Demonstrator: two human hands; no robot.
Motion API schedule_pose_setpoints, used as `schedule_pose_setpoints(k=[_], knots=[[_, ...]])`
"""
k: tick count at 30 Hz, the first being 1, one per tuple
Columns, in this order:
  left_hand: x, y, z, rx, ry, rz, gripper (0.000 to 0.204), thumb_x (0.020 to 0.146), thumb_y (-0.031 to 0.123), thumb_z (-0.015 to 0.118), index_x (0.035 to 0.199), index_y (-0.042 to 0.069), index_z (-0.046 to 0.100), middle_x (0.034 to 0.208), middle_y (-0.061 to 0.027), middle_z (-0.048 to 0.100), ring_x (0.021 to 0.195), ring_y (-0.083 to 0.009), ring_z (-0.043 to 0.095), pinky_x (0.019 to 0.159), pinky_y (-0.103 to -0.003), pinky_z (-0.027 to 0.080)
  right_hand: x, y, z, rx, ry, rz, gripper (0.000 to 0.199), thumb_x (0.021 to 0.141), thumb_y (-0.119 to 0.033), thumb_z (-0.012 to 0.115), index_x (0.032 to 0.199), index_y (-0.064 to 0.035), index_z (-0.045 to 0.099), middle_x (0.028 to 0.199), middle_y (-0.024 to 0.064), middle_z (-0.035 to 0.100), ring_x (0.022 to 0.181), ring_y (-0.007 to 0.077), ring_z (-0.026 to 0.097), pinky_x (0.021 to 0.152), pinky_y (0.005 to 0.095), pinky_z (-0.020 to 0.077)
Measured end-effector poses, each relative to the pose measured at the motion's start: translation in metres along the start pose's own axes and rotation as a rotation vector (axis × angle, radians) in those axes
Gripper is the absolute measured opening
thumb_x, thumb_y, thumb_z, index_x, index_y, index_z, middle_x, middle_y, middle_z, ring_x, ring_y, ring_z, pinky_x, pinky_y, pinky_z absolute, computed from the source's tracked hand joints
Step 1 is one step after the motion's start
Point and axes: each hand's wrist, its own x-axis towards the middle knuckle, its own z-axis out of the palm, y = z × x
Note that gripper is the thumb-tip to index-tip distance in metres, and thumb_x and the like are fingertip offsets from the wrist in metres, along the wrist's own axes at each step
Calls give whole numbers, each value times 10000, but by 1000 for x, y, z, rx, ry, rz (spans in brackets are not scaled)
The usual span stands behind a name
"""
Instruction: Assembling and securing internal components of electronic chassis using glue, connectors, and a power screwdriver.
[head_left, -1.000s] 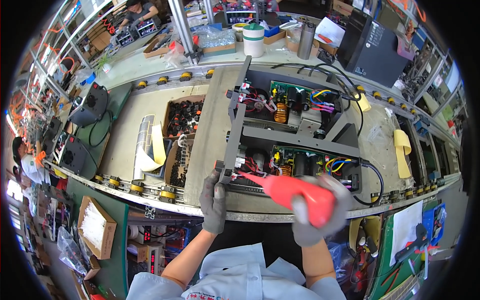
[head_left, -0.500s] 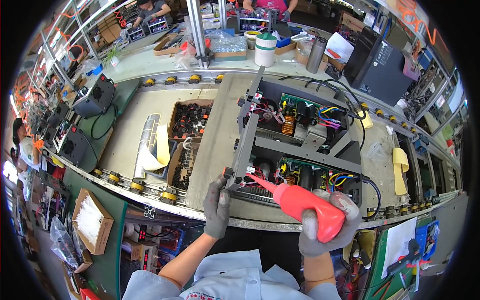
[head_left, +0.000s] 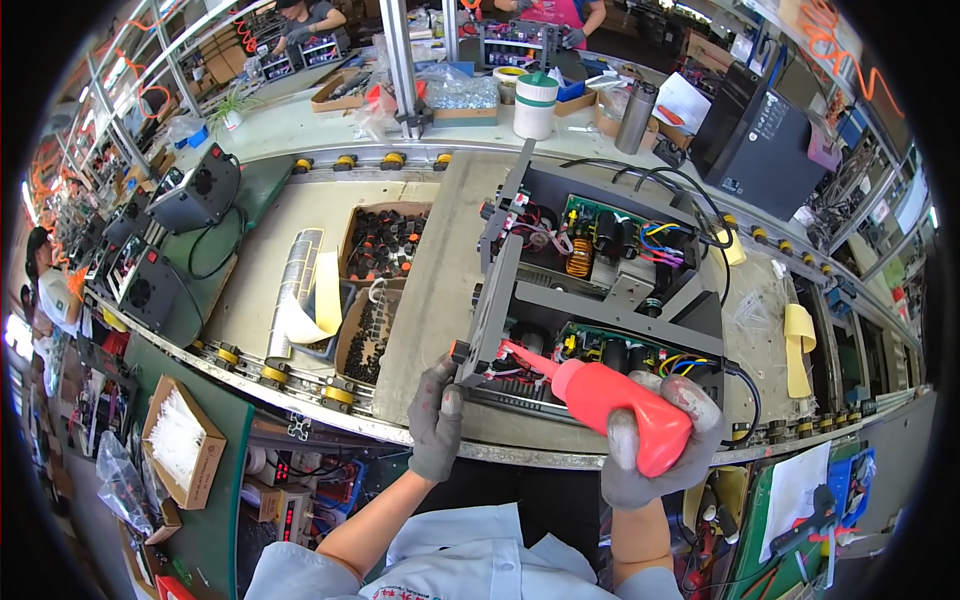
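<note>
With gray-gloved right hand (head_left: 632, 480) wrapped around red plastic squeeze bottle (head_left: 612, 400), aims nozzle (head_left: 530, 357) into open dark-gray metal chassis (head_left: 610, 313) beyond hands; with gray-gloved left hand (head_left: 433, 430) half-curled, grip unclear, apparently steadies it.

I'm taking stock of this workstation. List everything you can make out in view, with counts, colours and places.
Squeeze bottle: one, red, in the right hand
Open units: two, grey, at centre
Parts boxes: two, brown, left of the units
Rolled sheet: one, silver and yellow, left of the boxes
Lidded jar: one, white and green, beyond the units
Flask: one, silver, right of the jar
Computer case: one, black, far right
Cased units: at least three, dark grey, left
Co-workers: at least three, far side and left
Edge clutter: too small to count
Left hand: one, grey-gloved, at the nearer unit's front panel
Right hand: one, grey-gloved, around the bottle
</note>
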Motion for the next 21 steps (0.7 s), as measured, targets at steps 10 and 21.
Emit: schedule_pose_setpoints(k=[10, 21], knots=[[-1, -39, -7, -68, 79, -122, 442, 961, 329, 367, 1178, -39, 480, 1048, -116, 556, 920, -201, 525, 854, -319, 410, 0, 23, -30, 70, 594, 244, 520, 737, -400, 662, 1037, -13, 489, 837, 79, 534, 654, 163, 554, 659, 285, 472], [106, -160, -76, -80, -129, -173, 415, 861, 313, 478, 1117, -3, 562, 1033, -153, 613, 903, -245, 604, 825, -356, 455, -91, 76, -273, 623, 1146, 452, 564, 815, -147, 603, 1282, 55, 361, 1136, 157, 528, 994, 260, 545, 846, 350, 465]])
